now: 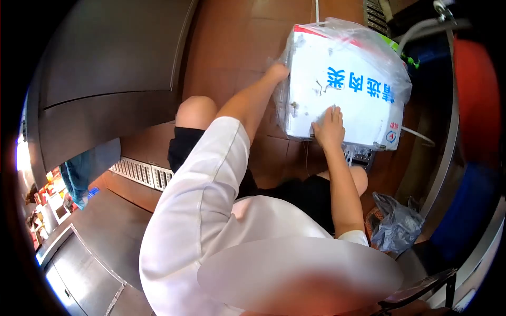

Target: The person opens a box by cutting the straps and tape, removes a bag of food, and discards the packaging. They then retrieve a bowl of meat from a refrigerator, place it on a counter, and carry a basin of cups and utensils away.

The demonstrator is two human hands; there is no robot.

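Note:
A white foam box [353, 100] with blue characters and a red edge sits inside a clear plastic bag, held low in front of my knees above the red-brown tile floor. My left hand [276, 71] grips the box's left edge, the arm reaching out from a white sleeve. My right hand [329, 127] presses flat on the box's near face close to its lower edge, fingers spread on the plastic. Both hands hold the box together.
A stainless steel cabinet [110, 79] stands at the left, with a floor drain grate [139, 171] below it. A steel counter [89, 253] is at bottom left. A grey plastic bag [398, 226] lies at the right, beside metal legs and a dark chair frame [421, 289].

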